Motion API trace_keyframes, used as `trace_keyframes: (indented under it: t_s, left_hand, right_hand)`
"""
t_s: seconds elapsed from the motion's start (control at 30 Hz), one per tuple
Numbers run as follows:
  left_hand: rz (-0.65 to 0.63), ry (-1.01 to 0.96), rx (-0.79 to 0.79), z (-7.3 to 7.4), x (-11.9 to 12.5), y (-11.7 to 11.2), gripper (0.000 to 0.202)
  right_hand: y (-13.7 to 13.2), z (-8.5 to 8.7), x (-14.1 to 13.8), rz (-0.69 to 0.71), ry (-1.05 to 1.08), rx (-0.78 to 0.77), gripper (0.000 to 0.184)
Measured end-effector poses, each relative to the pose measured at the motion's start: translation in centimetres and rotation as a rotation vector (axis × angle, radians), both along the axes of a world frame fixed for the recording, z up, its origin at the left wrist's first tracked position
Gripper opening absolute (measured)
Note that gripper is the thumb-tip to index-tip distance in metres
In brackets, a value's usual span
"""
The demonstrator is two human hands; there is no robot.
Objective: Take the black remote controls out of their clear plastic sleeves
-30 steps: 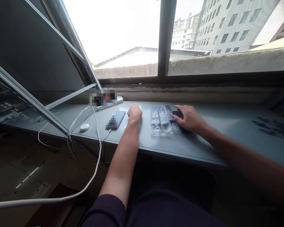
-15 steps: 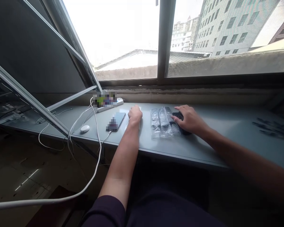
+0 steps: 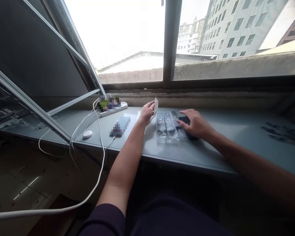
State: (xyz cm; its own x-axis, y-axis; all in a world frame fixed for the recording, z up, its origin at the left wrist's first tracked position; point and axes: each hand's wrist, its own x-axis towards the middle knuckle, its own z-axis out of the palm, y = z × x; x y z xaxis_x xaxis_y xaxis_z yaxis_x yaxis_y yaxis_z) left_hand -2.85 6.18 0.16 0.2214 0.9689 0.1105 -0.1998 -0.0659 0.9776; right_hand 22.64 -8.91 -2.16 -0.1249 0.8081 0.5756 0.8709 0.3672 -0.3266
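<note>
My left hand (image 3: 147, 112) is raised a little above the table, its fingers closed on a small clear plastic bag (image 3: 156, 105). To the right, my right hand (image 3: 199, 124) lies over a black remote control (image 3: 184, 120), with thumb and fingers around its far end. Part of that remote is hidden under the palm. Between the hands, clear bags with dark remote controls inside (image 3: 170, 126) lie flat side by side on the table, the rightmost touching the held remote. More clear plastic seems to lie behind my left wrist, mostly hidden.
On the grey table (image 3: 167, 154), a phone (image 3: 120, 126) with a cable lies at left, near a round white object (image 3: 87, 134) and a white power strip (image 3: 114, 109). Several dark slim pieces (image 3: 282, 131) lie far right. A metal frame (image 3: 34, 105) slants across the left.
My left hand has lifted from the table and moved right, now with a clear plastic bag upright in its fingers. The right hand has stayed on the remote control.
</note>
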Motion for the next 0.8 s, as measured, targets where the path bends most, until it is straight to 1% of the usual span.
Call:
trace_keyframes:
  t_s: [0.07,0.17,0.27,0.33,0.37,0.43,0.53,0.63,0.73,0.8]
  left_hand:
    - [-0.185,-0.151,-0.087,-0.2,0.5,-0.3,0.014]
    - [-0.457,-0.277,-0.110,-0.2,0.7,-1.3,0.014]
    - [-0.724,-0.230,-0.135,0.1,0.5,-2.4,0.026]
    - [-0.829,-0.175,-0.131,0.3,0.3,-3.0,0.032]
    - [-0.850,-0.158,-0.121,0.4,0.3,-3.1,0.034]
    - [-0.853,-0.143,-0.092,0.5,0.2,-3.3,0.040]
    - [-0.860,-0.123,-0.055,0.5,0.1,-3.3,0.054]
    - [-0.879,-0.062,-0.032,0.5,0.2,-3.3,0.062]
    - [-0.854,0.003,-0.006,0.5,0.4,-3.4,0.063]
    - [-0.835,0.037,0.004,0.6,0.4,-3.5,0.063]
  right_hand:
    - [-0.2,0.2,-0.4,0.071,0.017,0.018,0.058]
    - [-0.7,0.5,-1.2,0.219,0.046,0.004,0.049]
    - [-1.2,0.8,-2.0,0.353,0.083,-0.031,0.035]
    - [-1.4,1.1,-2.3,0.407,0.117,-0.057,0.031]
    - [-1.5,1.2,-2.4,0.424,0.139,-0.070,0.030]
    - [-1.7,1.6,-2.6,0.436,0.186,-0.083,0.028]
    - [-1.8,1.9,-2.7,0.426,0.255,-0.036,0.025]
    - [-1.8,2.1,-2.7,0.359,0.298,0.027,0.021]
    - [-1.9,2.3,-2.7,0.261,0.328,0.051,0.020]
    - [-2.2,2.5,-2.8,0.242,0.349,0.064,0.023]
